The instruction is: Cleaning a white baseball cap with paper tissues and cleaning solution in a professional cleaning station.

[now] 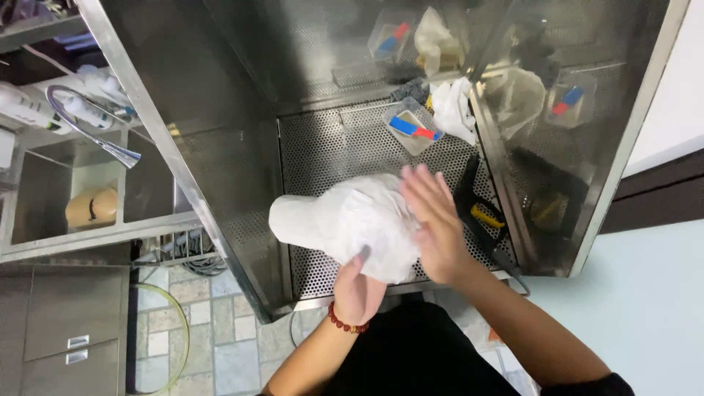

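Observation:
A white cap [345,220] is held over the perforated metal floor [330,154] of a stainless steel cabinet. My left hand [357,290], with a red bead bracelet at the wrist, grips the cap from underneath at its near edge. My right hand [434,220] lies flat with fingers spread against the cap's right side, slightly blurred. The cap's brim points left.
A clear plastic box [412,126] with blue and red items and a crumpled white cloth [452,106] sit at the back. A black and yellow tool [484,216] lies at the right. A steel sink [81,198] with a faucet [95,136] stands at the left.

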